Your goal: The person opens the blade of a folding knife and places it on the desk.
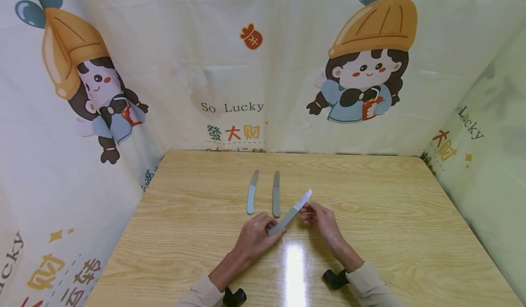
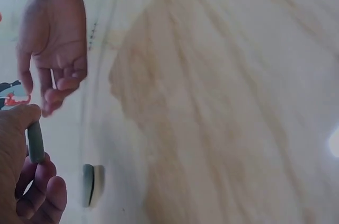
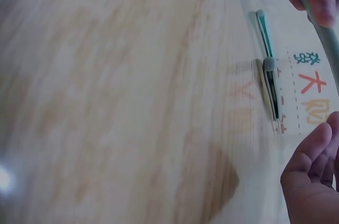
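Observation:
My left hand (image 1: 256,234) grips a knife by its grey-green handle (image 1: 283,221), thumb along the near side. Its bare blade (image 1: 303,200) points up and away to the right. Beside that blade is my right hand (image 1: 322,222), fingers loosely bent and fingertips right at the blade's lower part. In the left wrist view, the handle's butt (image 2: 35,142) shows between left thumb and fingers, the blade hidden. Beyond the hands lie a knife with a light blue handle (image 1: 251,200) and another with a grey-green handle (image 1: 276,202), blades pointing away.
The wood-grain table (image 1: 370,193) reaches back to a printed curtain (image 1: 296,70), which also hangs along both sides. A bright light reflection (image 1: 295,270) lies on the table near the front. Black wrist mounts (image 1: 334,279) sit at both sleeves.

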Demonstrator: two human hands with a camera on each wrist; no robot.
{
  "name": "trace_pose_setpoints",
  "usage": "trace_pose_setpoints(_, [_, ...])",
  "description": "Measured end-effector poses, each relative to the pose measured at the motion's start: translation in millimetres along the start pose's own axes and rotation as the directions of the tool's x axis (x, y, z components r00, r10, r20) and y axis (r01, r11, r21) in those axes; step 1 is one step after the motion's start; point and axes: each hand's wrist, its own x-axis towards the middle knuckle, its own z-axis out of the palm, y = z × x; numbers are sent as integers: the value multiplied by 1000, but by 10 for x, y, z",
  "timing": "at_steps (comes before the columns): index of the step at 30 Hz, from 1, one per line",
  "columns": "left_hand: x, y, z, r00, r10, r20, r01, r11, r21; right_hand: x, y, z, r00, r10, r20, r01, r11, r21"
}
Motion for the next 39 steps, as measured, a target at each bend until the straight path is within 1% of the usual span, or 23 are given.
trace_pose_setpoints(2, [15, 27, 7, 999, -34, -4, 34, 998, -44, -11, 1, -5, 999, 15, 45, -14, 1000, -1])
trace_pose_setpoints(4, [31, 57, 15, 998, -65, -3, 65, 994, -90, -25, 0, -8, 993, 28, 114, -26, 999, -20])
trace_pose_setpoints(6, [46, 86, 22, 996, -92, 4, 91, 987, -129, -38, -3, -10, 979, 46, 197, -40, 999, -33])
trace_pose_setpoints(9, [64, 120, 36, 992, -124, 25, 126, 978, -164, -51, -13, 0, 951, 52, 306, -42, 998, -39])
trace_pose_setpoints(10, [68, 126, 39, 990, -135, 34, 138, 976, -171, -51, -15, 6, 943, 53, 329, -42, 998, -40])
trace_pose_setpoints(12, [77, 136, 42, 987, -149, 56, 157, 970, -187, -52, -23, 19, 935, 50, 352, -38, 998, -40])
trace_pose_setpoints(14, [82, 139, 45, 984, -159, 78, 172, 963, -208, -51, -29, 28, 936, 54, 348, -41, 998, -46])
trace_pose_setpoints(18, [91, 143, 51, 980, -165, 114, 188, 953, -237, -45, -27, 32, 945, 63, 322, -49, 998, -50])
trace_pose_setpoints(21, [97, 149, 56, 975, -176, 139, 206, 949, -240, -36, -22, 33, 950, 65, 306, -51, 997, -53])
trace_pose_setpoints(27, [119, 172, 70, 959, -207, 194, 252, 937, -242, -23, -20, 42, 963, 74, 260, -60, 996, -63])
trace_pose_setpoints(30, [127, 180, 76, 953, -213, 217, 264, 933, -245, -19, -29, 55, 969, 73, 237, -55, 995, -84])
trace_pose_setpoints(35, [125, 185, 88, 941, -221, 255, 286, 923, -256, -7, -55, 78, 978, 48, 205, -19, 990, -140])
trace_pose_setpoints(39, [108, 174, 93, 931, -249, 266, 311, 923, -228, 38, -77, 72, 988, 0, 157, 30, 982, -188])
